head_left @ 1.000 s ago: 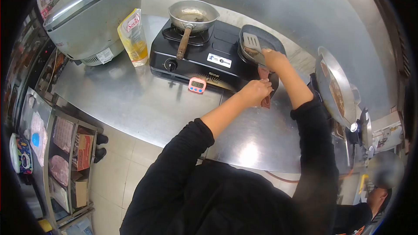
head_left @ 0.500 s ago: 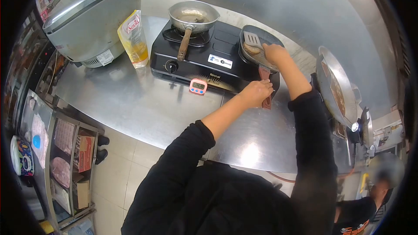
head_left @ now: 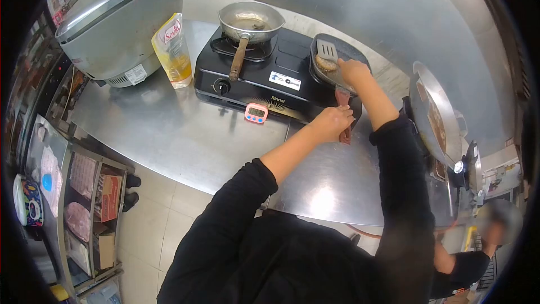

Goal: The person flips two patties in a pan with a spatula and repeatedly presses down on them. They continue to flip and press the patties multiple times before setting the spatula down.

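Note:
A dark frying pan (head_left: 350,52) sits on the right burner of a black gas stove (head_left: 253,83). My left hand (head_left: 332,123) is closed around its reddish-brown handle (head_left: 342,97). Over the pan, my right hand (head_left: 354,72) grips a slotted spatula (head_left: 326,50), whose own handle is mostly hidden by the fingers. A browned patty-like piece of food (head_left: 325,64) lies in the pan, touching or just under the spatula's blade. On the left burner stands a metal saucepan (head_left: 252,35) with a wooden handle (head_left: 238,59).
A pink timer (head_left: 256,113) stands before the stove. An oil pouch (head_left: 172,53) and a large rice cooker (head_left: 121,28) are at the left. A big wok (head_left: 436,112) is at the right. Another person's arm (head_left: 469,270) shows at lower right.
The spatula blade has shifted slightly and stands more upright, with the browned food showing more below it. My left hand stays on the handle. The other person's arm has moved.

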Available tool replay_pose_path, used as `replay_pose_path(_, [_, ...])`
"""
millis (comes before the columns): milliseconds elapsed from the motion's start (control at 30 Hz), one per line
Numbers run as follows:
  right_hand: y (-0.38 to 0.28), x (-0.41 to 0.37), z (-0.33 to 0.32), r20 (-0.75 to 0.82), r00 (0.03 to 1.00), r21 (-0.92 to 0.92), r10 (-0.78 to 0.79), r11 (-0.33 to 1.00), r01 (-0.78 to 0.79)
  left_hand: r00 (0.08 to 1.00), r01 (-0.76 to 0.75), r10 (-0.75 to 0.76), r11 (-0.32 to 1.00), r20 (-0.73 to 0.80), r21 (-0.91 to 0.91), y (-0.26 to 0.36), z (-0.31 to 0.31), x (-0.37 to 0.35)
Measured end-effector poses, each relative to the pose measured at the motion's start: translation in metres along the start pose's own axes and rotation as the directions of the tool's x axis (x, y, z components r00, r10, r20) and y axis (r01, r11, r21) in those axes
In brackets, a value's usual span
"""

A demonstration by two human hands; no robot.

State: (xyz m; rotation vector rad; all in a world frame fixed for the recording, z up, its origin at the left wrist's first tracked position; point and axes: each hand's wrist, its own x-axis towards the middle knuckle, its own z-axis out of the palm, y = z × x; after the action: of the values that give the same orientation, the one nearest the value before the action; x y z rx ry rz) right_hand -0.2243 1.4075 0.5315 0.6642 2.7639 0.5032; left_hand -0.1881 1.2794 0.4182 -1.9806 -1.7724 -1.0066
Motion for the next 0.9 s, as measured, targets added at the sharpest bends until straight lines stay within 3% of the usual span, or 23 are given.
replay_pose_path(33, [-0.005,-0.003,0.004,0.032,0.999,0.029,0.012,1.0,-0.013,1.0,0.007,-0.007,1.0,0.0,-0.005,-0.001,0.001,0.001])
replay_pose_path(133, [-0.01,-0.005,0.029,-0.083,0.997,0.05,0.007,0.999,-0.003,0.999,0.009,-0.012,0.998,-0.04,-0.06,-0.001,0.012,-0.001])
replay_pose_path(233, [-0.015,0.003,0.017,0.049,0.992,0.009,0.114,0.993,-0.114,1.0,0.015,-0.015,0.999,-0.013,-0.033,0.001,0.008,-0.001])
replay_pose_path(367, [0.0,0.006,-0.008,0.01,1.0,-0.009,0.023,1.0,-0.023,0.998,-0.024,0.027,0.998,-0.058,0.055,-0.004,0.017,-0.002])
replay_pose_path(433, [-0.005,0.011,-0.003,0.085,0.996,-0.045,0.036,0.998,-0.032,1.0,0.005,-0.005,1.0,-0.021,0.018,-0.002,0.008,0.0])
replay_pose_path(533, [-0.015,0.005,0.022,0.043,0.991,0.024,0.129,0.991,-0.13,0.999,0.032,-0.033,0.997,-0.027,-0.064,-0.002,0.016,-0.002])
replay_pose_path(633, [-0.01,0.001,0.025,-0.073,0.997,0.051,0.037,0.998,-0.033,0.999,0.023,-0.024,0.999,-0.032,-0.049,-0.001,0.012,0.0])
replay_pose_path(767, [0.006,0.008,-0.004,-0.02,1.0,-0.004,-0.011,1.0,0.011,0.997,-0.022,0.026,0.999,-0.073,0.047,-0.003,0.015,-0.003])
replay_pose_path(900, [-0.004,0.023,0.03,-0.013,0.999,0.066,0.045,0.997,-0.044,0.995,-0.006,0.004,1.0,-0.095,-0.02,-0.003,0.019,-0.004])
